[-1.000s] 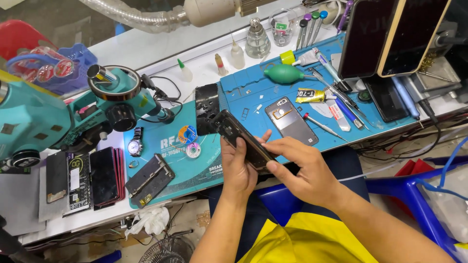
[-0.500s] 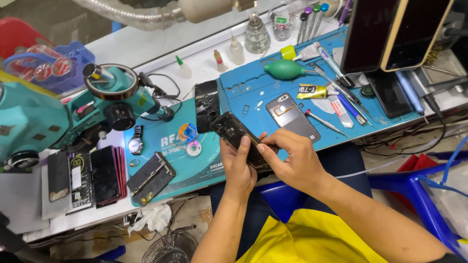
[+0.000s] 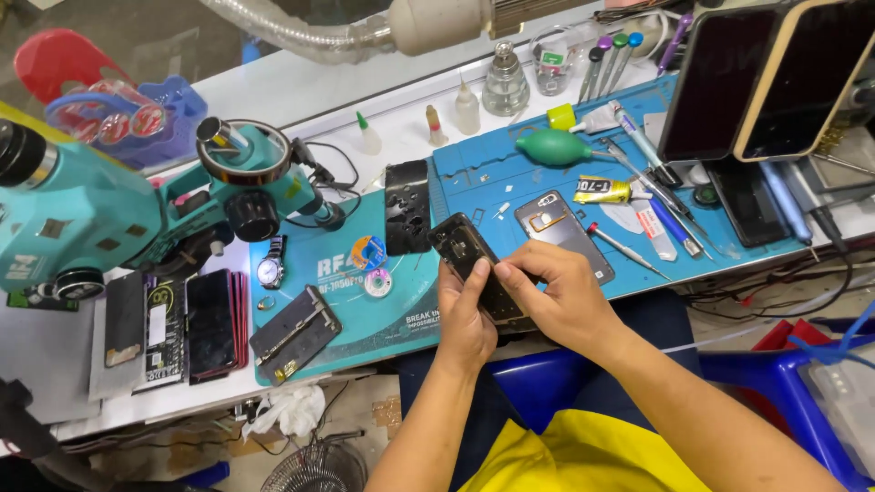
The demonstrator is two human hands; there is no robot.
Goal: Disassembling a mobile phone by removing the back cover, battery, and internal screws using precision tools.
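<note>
1. The opened phone (image 3: 476, 266) lies tilted between both hands, over the near edge of the blue work mat (image 3: 474, 182), its top end pointing up and away from them
2. The left hand (image 3: 465, 319) grips the phone from its left side, fingers wrapped under it and the thumb lying along its face
3. The right hand (image 3: 558, 296) is closed on the phone's lower right edge, fingertips pinched at the rim and touching the left thumb
4. Just beyond the right hand a grey phone back cover (image 3: 563, 233) lies flat on the mat, and a thin metal tool (image 3: 622, 248) lies just to its right
5. Beyond the left hand a black cracked panel (image 3: 406, 206) lies on the mat, with two small tape rolls (image 3: 369, 252) to its left
6. Farther left of the left hand are a wristwatch (image 3: 271, 268), a metal clamp plate (image 3: 295, 333) and a row of dark phones (image 3: 211, 323)
7. Well beyond both hands lie a green rubber blower (image 3: 554, 148) and a yellow glue tube (image 3: 603, 189)
8. A teal microscope (image 3: 109, 210) stands far to the left
</note>
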